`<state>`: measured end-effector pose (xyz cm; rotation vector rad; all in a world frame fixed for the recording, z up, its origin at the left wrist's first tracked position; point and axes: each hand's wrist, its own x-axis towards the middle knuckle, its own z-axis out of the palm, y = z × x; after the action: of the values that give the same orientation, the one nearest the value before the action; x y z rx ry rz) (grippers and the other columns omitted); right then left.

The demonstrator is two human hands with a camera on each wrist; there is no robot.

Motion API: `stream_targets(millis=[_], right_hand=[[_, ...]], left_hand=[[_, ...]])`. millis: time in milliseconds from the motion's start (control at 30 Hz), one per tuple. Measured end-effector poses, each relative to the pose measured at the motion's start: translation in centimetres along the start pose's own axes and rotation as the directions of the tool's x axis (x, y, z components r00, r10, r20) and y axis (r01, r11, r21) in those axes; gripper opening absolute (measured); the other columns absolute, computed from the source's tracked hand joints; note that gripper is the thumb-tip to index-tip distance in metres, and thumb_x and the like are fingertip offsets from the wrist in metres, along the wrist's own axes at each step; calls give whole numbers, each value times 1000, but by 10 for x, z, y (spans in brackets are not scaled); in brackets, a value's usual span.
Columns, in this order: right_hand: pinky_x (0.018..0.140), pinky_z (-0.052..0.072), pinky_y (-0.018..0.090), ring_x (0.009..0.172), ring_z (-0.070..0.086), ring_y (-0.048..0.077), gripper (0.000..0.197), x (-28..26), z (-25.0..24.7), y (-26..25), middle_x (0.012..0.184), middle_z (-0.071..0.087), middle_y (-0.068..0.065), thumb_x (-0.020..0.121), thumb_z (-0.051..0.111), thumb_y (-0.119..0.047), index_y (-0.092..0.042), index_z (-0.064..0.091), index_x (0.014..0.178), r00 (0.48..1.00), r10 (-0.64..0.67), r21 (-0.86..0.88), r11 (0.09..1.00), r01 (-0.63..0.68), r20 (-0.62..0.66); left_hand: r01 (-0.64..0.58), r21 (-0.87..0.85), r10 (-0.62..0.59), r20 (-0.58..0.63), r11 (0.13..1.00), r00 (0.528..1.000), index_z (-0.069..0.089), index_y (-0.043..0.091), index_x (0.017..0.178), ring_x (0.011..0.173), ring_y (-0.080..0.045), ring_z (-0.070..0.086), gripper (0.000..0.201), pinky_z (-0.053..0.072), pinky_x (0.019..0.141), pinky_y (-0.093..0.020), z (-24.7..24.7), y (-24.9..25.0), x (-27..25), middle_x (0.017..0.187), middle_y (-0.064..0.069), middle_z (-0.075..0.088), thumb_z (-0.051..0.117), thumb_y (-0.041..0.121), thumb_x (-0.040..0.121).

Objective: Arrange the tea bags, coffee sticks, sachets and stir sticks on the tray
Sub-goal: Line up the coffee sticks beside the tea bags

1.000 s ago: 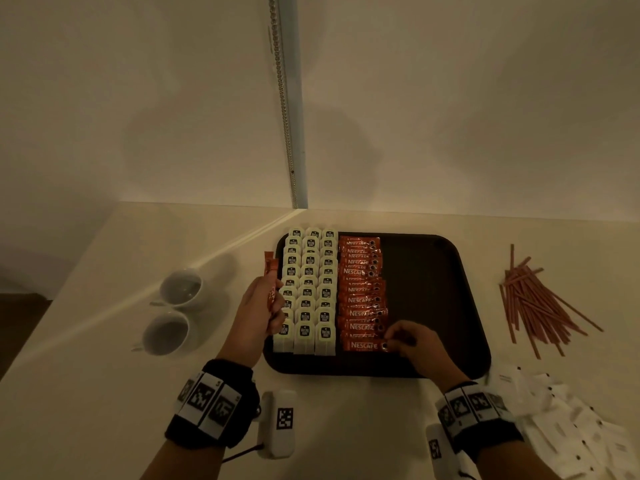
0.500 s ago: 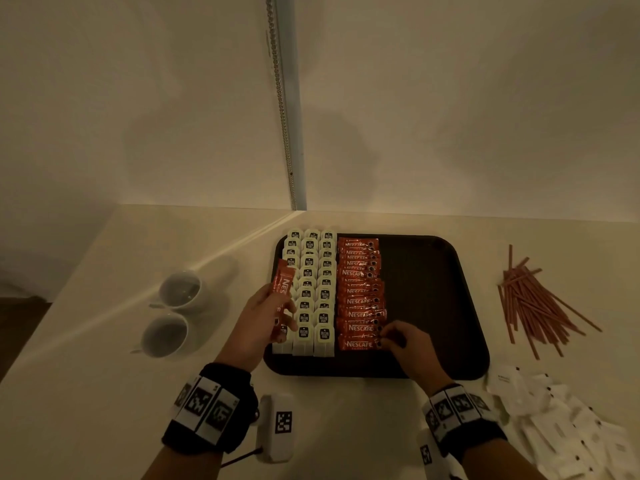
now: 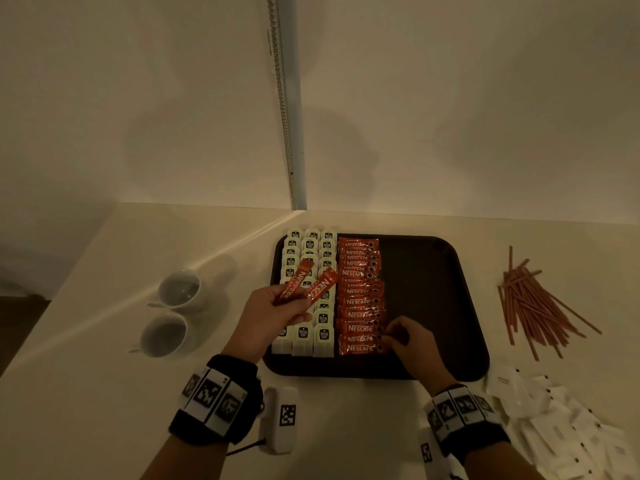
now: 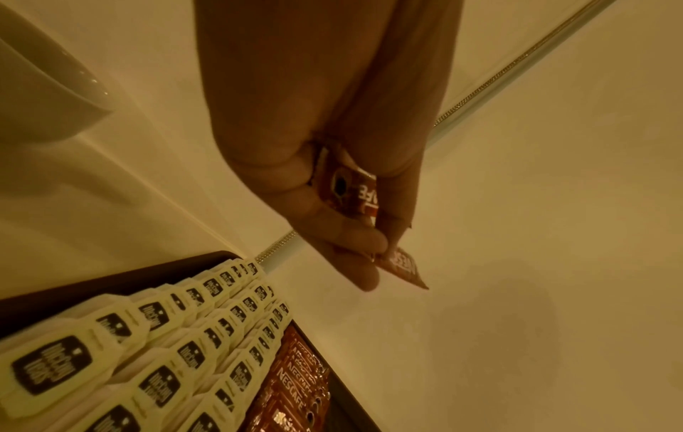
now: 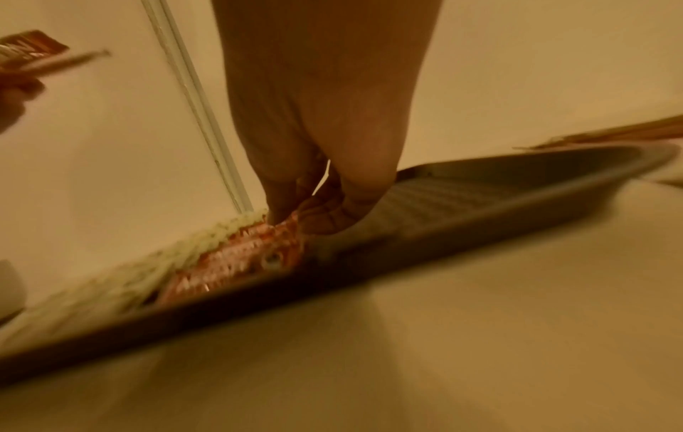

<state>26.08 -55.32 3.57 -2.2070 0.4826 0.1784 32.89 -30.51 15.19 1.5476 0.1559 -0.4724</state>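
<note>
A dark tray [image 3: 433,271] holds three rows of white tea bags [image 3: 309,244] on its left and a column of red coffee sticks [image 3: 360,292] beside them. My left hand [image 3: 273,313] hovers over the tea bags and pinches two red coffee sticks [image 3: 308,285] that fan up and right; the wrist view shows those held sticks [image 4: 355,193] between fingers and thumb. My right hand [image 3: 405,337] is down on the tray, its fingertips [image 5: 292,213] pinching the right end of a coffee stick [image 3: 360,337] near the column's front.
Red stir sticks [image 3: 533,303] lie in a loose pile right of the tray. White sachets [image 3: 561,420] are scattered at the front right. Two white cups [image 3: 173,313] stand left of the tray. A white tagged device [image 3: 282,417] lies near the table's front edge.
My left hand has lifted and swung right over the tea bags, and the sticks in it now fan out as two. My right hand stayed at the front of the coffee column.
</note>
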Motion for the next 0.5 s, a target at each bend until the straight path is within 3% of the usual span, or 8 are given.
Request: stream_targets(millis=[167, 233, 333, 433, 500], right_hand=[[73, 49, 20, 90, 61, 8, 10, -4, -21, -64, 98, 61, -7, 89, 58, -29, -22, 58, 95, 991, -134, 293, 949, 120, 30], [79, 49, 23, 95, 61, 10, 16, -7, -26, -98, 102, 62, -6, 89, 57, -35, -25, 59, 101, 970, -213, 390, 908, 152, 118], [89, 51, 30, 103, 63, 16, 17, -11, -26, -132, 106, 67, 0, 90, 57, -26, -21, 61, 106, 926, -298, 559, 820, 123, 233], [90, 52, 28, 102, 65, 14, 16, -13, -26, -144, 104, 69, -1, 94, 52, -15, -18, 61, 106, 925, -279, 663, 748, 40, 259], [93, 52, 34, 102, 65, 16, 16, -10, -26, -145, 108, 67, 0, 94, 52, -16, -18, 59, 109, 939, -246, 621, 783, 46, 240]], left_hand=[[-44, 76, 39, 66, 996, 997, 67, 7, 103, 70, -14, 71, 21, 53, 60, -16, 7, 7, 3, 91, -12, 72, 70, 5, 82], [-49, 83, 42, 81, 995, 996, 64, 2, 103, 67, -14, 70, 23, 54, 59, -17, 15, 10, 5, 94, -14, 70, 70, 2, 81], [-33, 58, 24, 140, 998, 990, 54, -4, 106, 71, -15, 71, 23, 55, 62, -18, 27, 12, 7, 101, -15, 67, 65, 3, 87], [20, 20, -24, 198, 1000, 980, 52, 15, 117, 87, -21, 72, 20, 58, 77, -28, 33, 8, 5, 109, -10, 67, 50, 18, 98], [44, 6, -44, 171, 999, 984, 52, 25, 117, 94, -21, 69, 19, 54, 87, -34, 34, 4, 5, 110, -5, 67, 41, 25, 101]])
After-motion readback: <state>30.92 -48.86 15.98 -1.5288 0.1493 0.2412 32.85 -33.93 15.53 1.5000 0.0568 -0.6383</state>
